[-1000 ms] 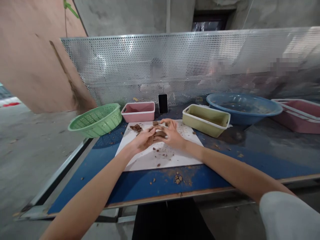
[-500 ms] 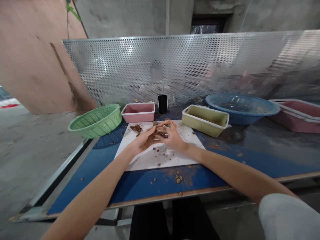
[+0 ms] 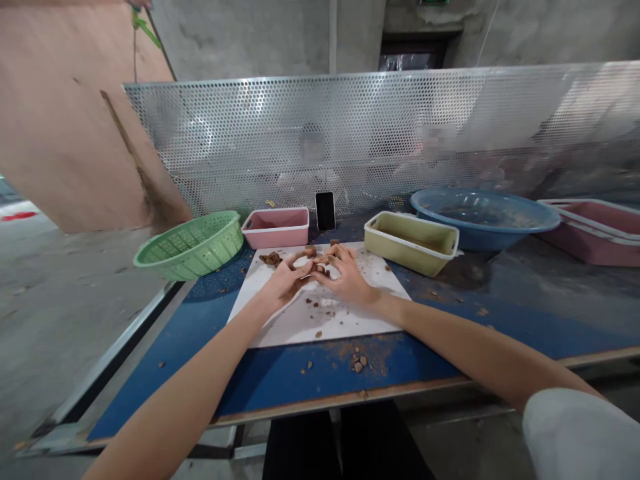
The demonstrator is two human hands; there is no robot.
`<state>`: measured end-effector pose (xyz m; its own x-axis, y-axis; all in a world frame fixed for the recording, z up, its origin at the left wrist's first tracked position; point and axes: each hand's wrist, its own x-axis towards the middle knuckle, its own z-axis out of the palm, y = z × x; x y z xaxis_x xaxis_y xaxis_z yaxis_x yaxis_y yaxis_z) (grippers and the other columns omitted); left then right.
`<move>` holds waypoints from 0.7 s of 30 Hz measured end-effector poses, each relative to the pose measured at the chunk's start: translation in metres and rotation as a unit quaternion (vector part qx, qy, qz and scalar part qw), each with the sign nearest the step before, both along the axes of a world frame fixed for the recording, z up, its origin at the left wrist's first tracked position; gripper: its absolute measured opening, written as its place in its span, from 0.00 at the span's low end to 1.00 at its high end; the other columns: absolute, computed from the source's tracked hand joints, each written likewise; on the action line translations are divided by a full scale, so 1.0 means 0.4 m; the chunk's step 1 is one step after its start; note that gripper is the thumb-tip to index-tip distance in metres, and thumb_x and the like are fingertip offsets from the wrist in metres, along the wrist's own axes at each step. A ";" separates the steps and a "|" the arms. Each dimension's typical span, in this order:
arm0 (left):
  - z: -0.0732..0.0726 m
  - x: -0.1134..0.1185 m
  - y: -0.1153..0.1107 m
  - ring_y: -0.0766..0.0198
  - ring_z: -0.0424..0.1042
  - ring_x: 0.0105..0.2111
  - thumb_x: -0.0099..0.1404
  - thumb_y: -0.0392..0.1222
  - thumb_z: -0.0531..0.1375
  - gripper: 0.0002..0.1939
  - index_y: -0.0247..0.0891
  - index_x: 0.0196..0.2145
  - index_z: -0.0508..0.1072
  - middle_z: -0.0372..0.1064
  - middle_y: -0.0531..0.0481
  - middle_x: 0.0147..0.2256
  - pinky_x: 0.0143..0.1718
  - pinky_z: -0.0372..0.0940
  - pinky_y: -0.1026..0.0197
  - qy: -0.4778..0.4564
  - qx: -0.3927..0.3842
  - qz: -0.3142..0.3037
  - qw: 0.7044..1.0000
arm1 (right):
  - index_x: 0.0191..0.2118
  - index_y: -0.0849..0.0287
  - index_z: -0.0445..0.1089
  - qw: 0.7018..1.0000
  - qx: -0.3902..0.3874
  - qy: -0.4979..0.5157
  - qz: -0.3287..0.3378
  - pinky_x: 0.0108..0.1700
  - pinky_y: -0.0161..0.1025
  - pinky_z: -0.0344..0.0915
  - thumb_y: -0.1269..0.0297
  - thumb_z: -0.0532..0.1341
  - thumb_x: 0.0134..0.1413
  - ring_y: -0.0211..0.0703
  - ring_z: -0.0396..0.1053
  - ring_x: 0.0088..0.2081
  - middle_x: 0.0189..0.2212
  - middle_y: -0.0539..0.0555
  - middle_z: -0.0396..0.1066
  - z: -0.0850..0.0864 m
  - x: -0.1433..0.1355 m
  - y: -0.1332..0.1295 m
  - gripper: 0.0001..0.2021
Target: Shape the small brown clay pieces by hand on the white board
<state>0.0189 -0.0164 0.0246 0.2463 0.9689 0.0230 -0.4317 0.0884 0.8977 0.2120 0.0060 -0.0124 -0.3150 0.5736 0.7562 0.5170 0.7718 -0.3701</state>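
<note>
Over a white board [image 3: 285, 327] on the blue table, my left hand [image 3: 285, 281] and my right hand [image 3: 346, 275] meet at the fingertips. Small brown clay-like pieces [image 3: 321, 269] show between their thumbs and fingers. Both hands are closed around these pieces, which the fingers partly hide. Just beyond the fingertips stand brown lumps [image 3: 311, 251]. A crumbly brown clump [image 3: 271, 259] lies at the board's back left. Small crumbs [image 3: 319, 334] are scattered on the board in front of the hands.
Behind the board are a green basket [image 3: 193, 250], a pink bin [image 3: 277, 228], an upright phone [image 3: 325, 211], an olive bin [image 3: 411, 243] and a blue basin [image 3: 485, 217]. Further pink bins [image 3: 595, 233] stand at the right. Brown bits [image 3: 359, 363] lie near the table's front edge.
My left hand's fingers have drawn in from a looser spread and now meet my right hand's at the brown pieces. My right fingers have curled slightly. The camera view has shifted a little.
</note>
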 end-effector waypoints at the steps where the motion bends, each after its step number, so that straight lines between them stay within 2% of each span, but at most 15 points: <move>1: -0.001 0.001 -0.001 0.58 0.83 0.38 0.57 0.32 0.78 0.24 0.36 0.50 0.79 0.84 0.44 0.41 0.50 0.74 0.55 -0.002 0.002 0.003 1.000 | 0.48 0.51 0.78 1.000 -0.002 -0.002 0.000 0.60 0.61 0.63 0.51 0.66 0.68 0.58 0.69 0.53 0.44 0.57 0.72 0.001 0.001 -0.001 0.12; 9: -0.008 0.011 -0.001 0.59 0.83 0.36 0.53 0.34 0.80 0.29 0.42 0.49 0.73 0.83 0.51 0.35 0.46 0.75 0.56 -0.020 0.006 0.033 0.999 | 0.46 0.51 0.78 1.000 -0.004 0.018 0.012 0.59 0.58 0.63 0.52 0.67 0.68 0.55 0.71 0.51 0.42 0.55 0.74 0.008 0.000 -0.008 0.10; 15: -0.007 0.010 -0.004 0.59 0.83 0.38 0.59 0.33 0.77 0.21 0.38 0.48 0.76 0.84 0.45 0.41 0.49 0.76 0.55 -0.012 -0.026 0.004 1.000 | 0.44 0.52 0.78 1.000 -0.010 0.018 0.011 0.60 0.59 0.63 0.53 0.68 0.66 0.55 0.71 0.51 0.42 0.55 0.74 0.008 0.001 -0.004 0.10; 19: -0.007 0.009 -0.002 0.63 0.82 0.37 0.66 0.34 0.73 0.12 0.37 0.46 0.79 0.83 0.46 0.43 0.48 0.77 0.57 -0.044 -0.055 -0.012 0.997 | 0.47 0.51 0.79 0.999 0.004 0.040 0.015 0.59 0.59 0.62 0.52 0.69 0.67 0.55 0.72 0.51 0.42 0.55 0.75 0.006 0.002 -0.001 0.11; 21: -0.007 0.006 -0.002 0.63 0.82 0.37 0.66 0.33 0.72 0.12 0.37 0.47 0.80 0.83 0.46 0.43 0.48 0.77 0.57 -0.055 -0.068 -0.023 0.996 | 0.49 0.50 0.79 0.999 0.008 0.049 0.021 0.59 0.58 0.62 0.52 0.68 0.67 0.54 0.72 0.50 0.42 0.55 0.74 0.002 0.002 0.000 0.11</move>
<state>0.0212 -0.0171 0.0219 0.2937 0.9527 -0.0784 -0.5196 0.2280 0.8234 0.2128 0.0062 -0.0115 -0.2625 0.5497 0.7931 0.4454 0.7981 -0.4057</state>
